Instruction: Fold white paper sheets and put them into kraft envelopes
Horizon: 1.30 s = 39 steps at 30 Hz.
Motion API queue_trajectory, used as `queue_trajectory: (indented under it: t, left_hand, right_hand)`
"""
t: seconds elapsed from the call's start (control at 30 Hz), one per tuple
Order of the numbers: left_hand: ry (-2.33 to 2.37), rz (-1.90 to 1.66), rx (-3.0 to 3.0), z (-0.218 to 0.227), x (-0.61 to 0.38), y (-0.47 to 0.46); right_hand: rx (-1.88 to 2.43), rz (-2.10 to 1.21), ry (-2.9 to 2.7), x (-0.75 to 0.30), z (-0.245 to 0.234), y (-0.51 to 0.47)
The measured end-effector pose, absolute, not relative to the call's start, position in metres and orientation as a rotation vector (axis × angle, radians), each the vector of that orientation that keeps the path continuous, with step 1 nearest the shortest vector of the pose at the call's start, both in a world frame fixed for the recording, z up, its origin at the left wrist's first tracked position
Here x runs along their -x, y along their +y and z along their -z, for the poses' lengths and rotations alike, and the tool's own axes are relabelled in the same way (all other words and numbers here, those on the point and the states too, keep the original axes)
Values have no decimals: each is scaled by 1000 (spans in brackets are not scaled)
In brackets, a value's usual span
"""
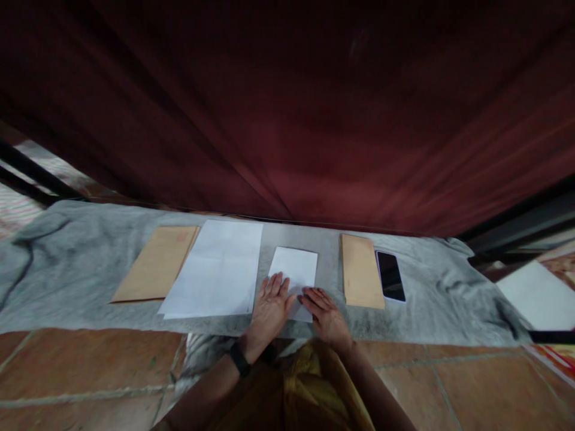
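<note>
A small folded white paper (295,268) lies on a grey cloth (81,263) spread over the floor. My left hand (271,305) rests flat on the paper's near left edge, fingers stretched out. My right hand (324,311) lies flat on its near right corner, fingers pointing left toward the other hand. Neither hand holds anything. A black band sits on my left wrist.
A stack of larger white sheets (218,269) and a brown envelope (157,263) lie to the left. To the right lie another brown envelope (360,270) and a dark phone (390,276). A dark red curtain (314,120) hangs behind. Terracotta floor tiles (90,371) run along the near side.
</note>
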<state>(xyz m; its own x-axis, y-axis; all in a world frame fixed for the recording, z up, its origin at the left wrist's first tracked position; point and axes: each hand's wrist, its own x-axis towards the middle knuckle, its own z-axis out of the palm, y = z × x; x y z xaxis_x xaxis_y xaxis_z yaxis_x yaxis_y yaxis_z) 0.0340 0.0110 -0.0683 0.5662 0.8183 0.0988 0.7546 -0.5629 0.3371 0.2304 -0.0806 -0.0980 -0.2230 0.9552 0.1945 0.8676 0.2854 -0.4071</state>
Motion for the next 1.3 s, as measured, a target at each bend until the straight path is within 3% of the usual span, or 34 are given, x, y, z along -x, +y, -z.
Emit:
queue_trajectory:
  t: [0.3, 0.5, 0.8, 0.97, 1.3]
  left_hand:
    - [1189, -171, -2726, 66, -55, 77]
    - [1195, -229, -2665, 79, -31, 65]
    - [707, -123, -2487, 59, 36, 37]
    - [866, -313, -2330, 62, 33, 45]
    - [1442, -488, -1888, 62, -4, 66]
  right_hand:
    - [1653, -369, -2096, -231, 98, -78]
    - [1605, -420, -2052, -233, 97, -78]
    - [1489, -467, -1920, -238, 101, -77]
    - [1505, -453, -1803, -236, 96, -75]
    - [1941, -242, -1419, -215, 89, -53]
